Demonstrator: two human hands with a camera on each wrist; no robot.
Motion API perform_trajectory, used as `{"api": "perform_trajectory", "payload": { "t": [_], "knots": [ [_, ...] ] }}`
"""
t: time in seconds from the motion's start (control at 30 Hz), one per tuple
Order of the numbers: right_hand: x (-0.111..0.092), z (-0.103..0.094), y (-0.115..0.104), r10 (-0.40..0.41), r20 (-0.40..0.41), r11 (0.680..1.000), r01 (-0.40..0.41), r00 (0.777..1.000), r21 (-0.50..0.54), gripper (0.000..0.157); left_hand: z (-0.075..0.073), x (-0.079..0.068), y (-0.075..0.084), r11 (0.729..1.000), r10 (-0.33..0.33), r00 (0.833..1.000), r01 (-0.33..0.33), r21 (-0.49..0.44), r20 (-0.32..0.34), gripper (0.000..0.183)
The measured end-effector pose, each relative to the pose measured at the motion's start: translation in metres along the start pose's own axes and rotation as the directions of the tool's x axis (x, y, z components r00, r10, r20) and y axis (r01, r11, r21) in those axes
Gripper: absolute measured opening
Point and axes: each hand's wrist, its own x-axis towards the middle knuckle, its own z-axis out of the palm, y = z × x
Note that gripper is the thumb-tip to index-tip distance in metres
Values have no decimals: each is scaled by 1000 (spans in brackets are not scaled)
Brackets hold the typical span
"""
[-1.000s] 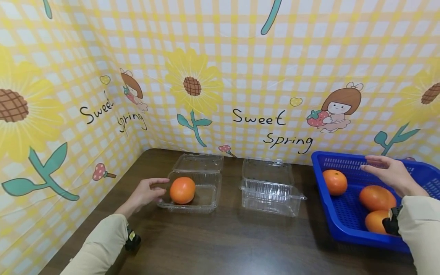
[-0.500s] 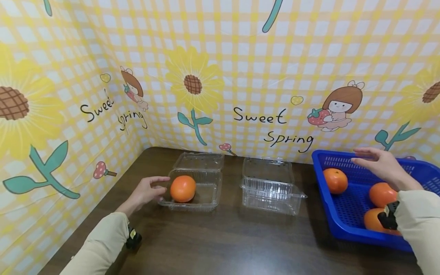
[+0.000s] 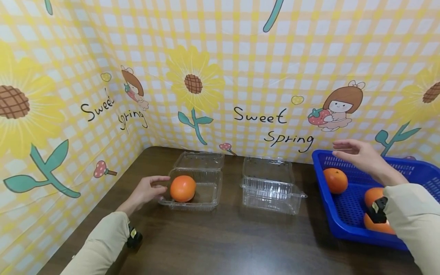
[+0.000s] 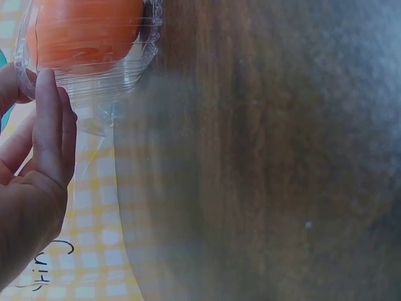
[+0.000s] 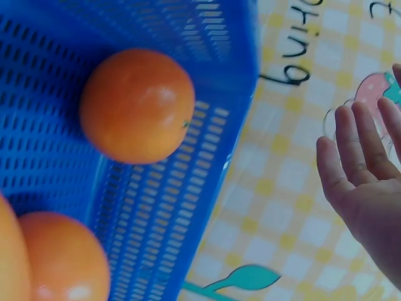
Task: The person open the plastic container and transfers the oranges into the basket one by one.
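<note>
In the head view, an orange (image 3: 183, 188) sits in a clear plastic clamshell box (image 3: 208, 202) whose lid is folded back. My left hand (image 3: 146, 191) is at the box's left edge, fingers fairly straight. In the left wrist view the fingertips (image 4: 46, 81) touch or nearly touch the box wall; which, I cannot tell. My right hand (image 3: 366, 158) hovers over the back of the blue basket (image 3: 335, 225), fingers extended and holding nothing. Below it lies an orange (image 3: 334, 181); two more oranges are partly hidden by the right wrist.
A second clear plastic box (image 3: 269, 198) stands between the first box and the basket. The dark wooden table (image 3: 220, 244) ends at a checked yellow cloth (image 3: 220, 76) at the back and left. Black straps with cameras sit on both wrists.
My right hand has moved left and slightly up over the basket, with nothing in it. The orange under the right wrist has shifted within the basket. The left hand stays put.
</note>
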Motion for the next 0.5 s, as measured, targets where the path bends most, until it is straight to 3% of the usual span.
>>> {"api": "perform_trajectory", "payload": {
  "t": [0.2,0.33,0.5],
  "knots": [
    [0,6,-20,-64,-19,998,63,998,-24,47,1,-1,-1,1000,2,1000,-2,-15,5,42],
    [1,13,-30,-138,0,990,138,990,25,42,0,-1,0,1000,-1,1000,1,-13,-5,42],
    [4,25,-42,-174,-17,981,175,985,81,41,1,-1,0,1000,-8,1000,8,-8,-12,42]
  ]
}}
